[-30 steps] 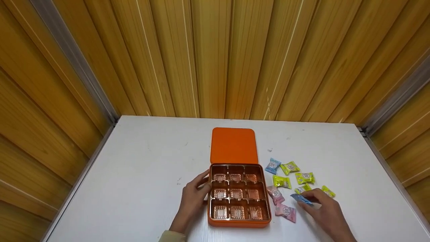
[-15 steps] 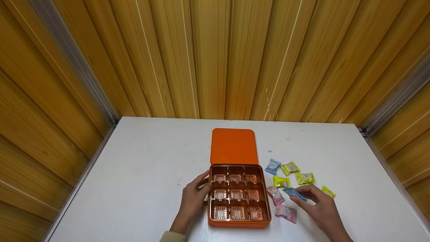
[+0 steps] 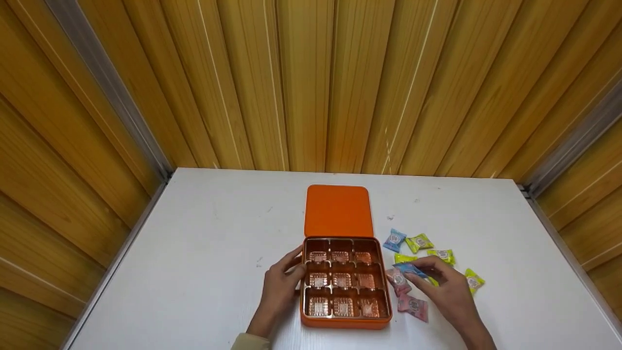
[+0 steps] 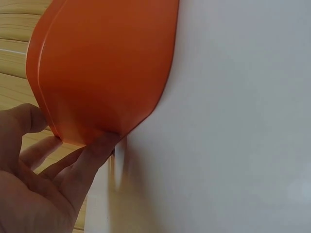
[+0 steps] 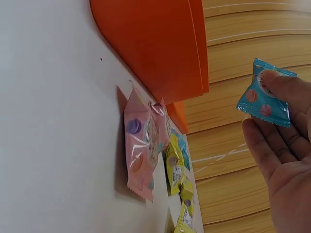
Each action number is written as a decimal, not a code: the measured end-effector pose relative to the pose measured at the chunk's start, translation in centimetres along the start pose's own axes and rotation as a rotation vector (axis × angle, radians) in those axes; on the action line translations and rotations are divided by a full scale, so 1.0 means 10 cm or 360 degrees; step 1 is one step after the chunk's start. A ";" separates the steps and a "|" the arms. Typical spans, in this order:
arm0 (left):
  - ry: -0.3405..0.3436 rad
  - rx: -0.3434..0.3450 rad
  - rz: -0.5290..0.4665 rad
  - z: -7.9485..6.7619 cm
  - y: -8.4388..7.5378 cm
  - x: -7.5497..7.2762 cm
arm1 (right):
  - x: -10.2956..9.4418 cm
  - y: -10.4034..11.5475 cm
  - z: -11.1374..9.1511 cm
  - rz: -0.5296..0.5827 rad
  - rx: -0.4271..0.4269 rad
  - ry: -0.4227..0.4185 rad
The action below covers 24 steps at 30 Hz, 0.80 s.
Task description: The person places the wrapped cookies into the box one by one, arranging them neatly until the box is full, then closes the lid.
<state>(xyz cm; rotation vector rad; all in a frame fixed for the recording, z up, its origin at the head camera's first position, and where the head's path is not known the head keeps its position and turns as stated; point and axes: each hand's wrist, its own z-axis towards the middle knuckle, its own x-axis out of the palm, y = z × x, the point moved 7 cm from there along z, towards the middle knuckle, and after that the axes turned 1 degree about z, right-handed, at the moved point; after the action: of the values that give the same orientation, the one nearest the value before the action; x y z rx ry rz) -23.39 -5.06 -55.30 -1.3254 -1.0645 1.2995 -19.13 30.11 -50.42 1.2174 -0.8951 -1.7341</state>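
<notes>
In the head view an orange tin [image 3: 346,323] stands with its lid [image 3: 337,210] folded back, showing a copper-coloured tray of several bare compartments. My left hand [image 3: 280,284] holds the tin's left side, thumb at the rim; the left wrist view shows fingertips against the orange wall [image 4: 107,82]. Between right thumb and fingers I pinch a blue wrapped candy [image 3: 409,269], raised over the others just right of the tin. The right wrist view shows this blue packet [image 5: 265,108] under the thumb of my right hand [image 5: 286,170].
Right of the tin lie two pink candies [image 3: 414,307], another blue candy [image 3: 394,240] and several yellow-green candies [image 3: 419,243], some partly covered by the right hand. The white table [image 3: 218,233] ends at a wood-look wall [image 3: 311,97] behind, with similar panels at both sides.
My right hand has moved left and slightly away from me with the blue candy, from among the yellow-green candies toward the tin. The left hand and tin stay put.
</notes>
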 end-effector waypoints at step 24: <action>0.0000 -0.0064 -0.0137 0.00 0.05 0.01 | 0.59 0.38 0.17 0.0368 -0.0166 0.0328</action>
<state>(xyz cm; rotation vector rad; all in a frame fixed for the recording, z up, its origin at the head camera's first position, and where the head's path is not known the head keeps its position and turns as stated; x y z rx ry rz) -23.39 -5.08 -55.83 -1.2952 -1.1408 1.2204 -21.15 23.33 -48.82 1.1515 -0.7798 -1.4259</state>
